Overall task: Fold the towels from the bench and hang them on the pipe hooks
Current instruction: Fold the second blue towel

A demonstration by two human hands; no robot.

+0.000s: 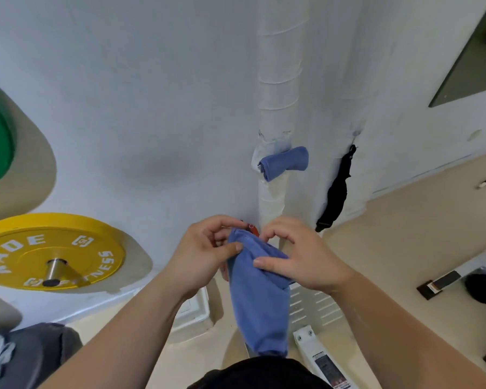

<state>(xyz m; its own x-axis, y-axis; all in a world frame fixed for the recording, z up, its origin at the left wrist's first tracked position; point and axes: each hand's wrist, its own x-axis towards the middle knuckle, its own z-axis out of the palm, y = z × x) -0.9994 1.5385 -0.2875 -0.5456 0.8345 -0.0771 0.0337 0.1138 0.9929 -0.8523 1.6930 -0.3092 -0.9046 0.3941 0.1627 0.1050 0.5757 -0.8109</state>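
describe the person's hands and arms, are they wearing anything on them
Two bare hands, no gloves. The left hand and right hand show no rings, and neither wrist carries a watch or band. The left arm and right arm are uncovered as far as the frame's lower edge, so no sleeves show. Fingernails look short and unpainted.

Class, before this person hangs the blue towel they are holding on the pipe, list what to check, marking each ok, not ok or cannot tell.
1. Left hand pinches the held towel: ok.
2. Right hand holds it too: ok.
3. Held towel folded narrow: ok.
4. Red piece behind its top edge, perhaps a hook, free: cannot tell, mostly hidden.
5. Hung towel sits higher on the pipe, clear of the hands: ok.
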